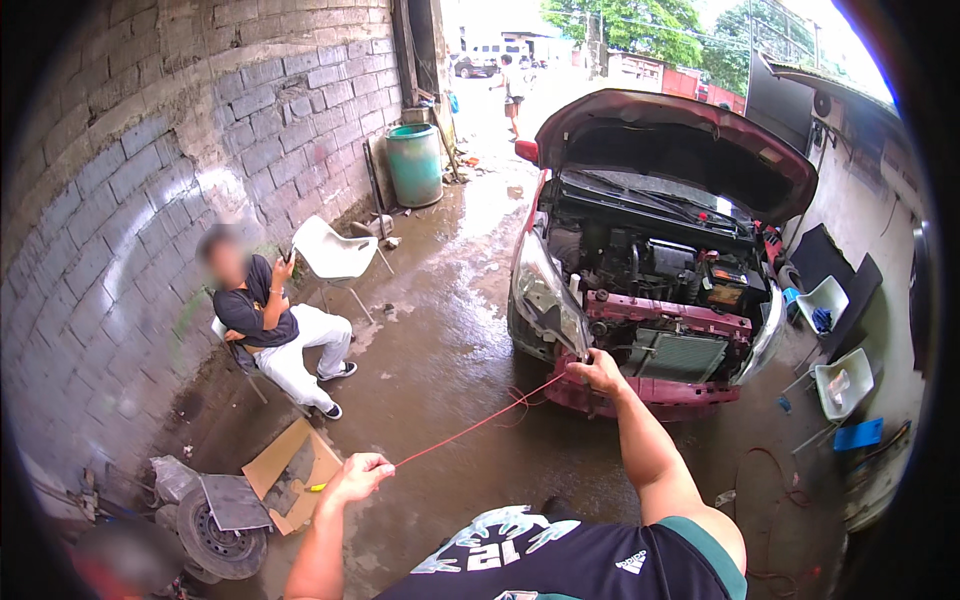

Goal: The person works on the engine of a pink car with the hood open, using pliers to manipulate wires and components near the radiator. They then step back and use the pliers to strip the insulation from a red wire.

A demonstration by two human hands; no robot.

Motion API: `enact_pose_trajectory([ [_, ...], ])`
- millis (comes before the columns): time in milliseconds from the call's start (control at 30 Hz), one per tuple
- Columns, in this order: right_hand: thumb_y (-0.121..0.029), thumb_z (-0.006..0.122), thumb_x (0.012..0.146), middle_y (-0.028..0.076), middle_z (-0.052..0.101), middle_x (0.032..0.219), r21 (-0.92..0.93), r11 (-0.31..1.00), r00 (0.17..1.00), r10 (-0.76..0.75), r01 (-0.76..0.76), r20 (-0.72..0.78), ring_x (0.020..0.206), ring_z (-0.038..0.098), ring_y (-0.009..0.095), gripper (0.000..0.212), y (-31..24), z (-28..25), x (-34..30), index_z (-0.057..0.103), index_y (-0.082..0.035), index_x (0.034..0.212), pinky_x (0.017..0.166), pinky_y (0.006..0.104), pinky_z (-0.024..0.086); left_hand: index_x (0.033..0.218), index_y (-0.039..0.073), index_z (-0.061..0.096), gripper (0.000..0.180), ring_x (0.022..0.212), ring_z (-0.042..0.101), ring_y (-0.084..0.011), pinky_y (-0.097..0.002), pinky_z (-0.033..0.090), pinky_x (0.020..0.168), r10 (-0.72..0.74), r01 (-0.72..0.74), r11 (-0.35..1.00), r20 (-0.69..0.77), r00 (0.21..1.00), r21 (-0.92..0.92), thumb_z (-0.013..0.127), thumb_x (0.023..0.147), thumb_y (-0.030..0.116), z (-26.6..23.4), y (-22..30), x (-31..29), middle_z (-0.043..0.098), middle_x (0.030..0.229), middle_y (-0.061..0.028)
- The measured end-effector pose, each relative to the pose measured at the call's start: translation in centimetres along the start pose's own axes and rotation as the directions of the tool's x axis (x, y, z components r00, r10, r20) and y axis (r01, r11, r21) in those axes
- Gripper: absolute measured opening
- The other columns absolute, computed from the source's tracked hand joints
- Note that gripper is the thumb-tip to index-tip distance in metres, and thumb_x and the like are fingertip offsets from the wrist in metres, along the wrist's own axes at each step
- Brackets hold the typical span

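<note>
A thin red wire (478, 422) runs taut between my two hands, slanting up to the right. My left hand (362, 476) is closed, pinching the wire's near end between thumb and fingers. My right hand (600, 373) is closed round its far end, at the front corner of a red car (660, 394). A small dark piece shows at its fingertips, too small to name. Loose loops of wire hang beside that hand. Just beyond it is the car's headlight (545, 292). The raised hood (680, 140) uncovers the engine bay, and the radiator (676, 356) is exposed at the front.
A person (270, 315) sits on a chair by the block wall, holding a phone. Behind them stand a white chair (335, 250) and a green drum (414, 165). Cardboard (270, 455) and a wheel (225, 535) lie at lower left. More chairs (843, 383) line the right wall. The floor looks wet.
</note>
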State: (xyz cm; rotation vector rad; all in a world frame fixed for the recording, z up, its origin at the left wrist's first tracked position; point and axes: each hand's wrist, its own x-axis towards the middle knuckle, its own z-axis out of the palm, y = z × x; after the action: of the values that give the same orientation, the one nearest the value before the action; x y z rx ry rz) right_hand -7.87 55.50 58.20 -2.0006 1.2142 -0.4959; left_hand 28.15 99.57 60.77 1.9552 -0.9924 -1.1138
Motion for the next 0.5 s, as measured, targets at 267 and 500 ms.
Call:
enact_pose_trajectory([
  [267,-0.022,0.070,0.082,0.008,0.069,0.102,0.624,0.781,0.911,-0.254,-0.005,0.324,0.098,0.063,0.021,0.049,-7.3,10.7,-9.1,0.063,0.002,0.124,0.090,0.0358,0.049,0.101,0.006,0.070,0.026,0.084,0.070,-0.0349,-0.0424,0.053,0.075,0.402,-0.337,0.856,-0.094,0.911,0.391,0.061,0.093,0.029,10.7,9.3,6.1,0.070,0.088,-0.0187],
  [500,-0.033,0.073,0.083,0.005,0.068,0.089,0.238,0.968,0.754,-0.211,0.074,0.622,0.082,0.060,0.014,0.039,-6.4,13.4,-11.7,0.068,0.000,0.103,0.075,0.0318,0.047,0.102,0.003,0.070,0.027,0.081,0.069,-0.0270,-0.0389,0.052,0.073,0.280,-0.325,0.897,0.184,0.942,0.298,0.060,0.094,0.026,13.1,6.2,9.2,0.070,0.085,-0.0159],
])
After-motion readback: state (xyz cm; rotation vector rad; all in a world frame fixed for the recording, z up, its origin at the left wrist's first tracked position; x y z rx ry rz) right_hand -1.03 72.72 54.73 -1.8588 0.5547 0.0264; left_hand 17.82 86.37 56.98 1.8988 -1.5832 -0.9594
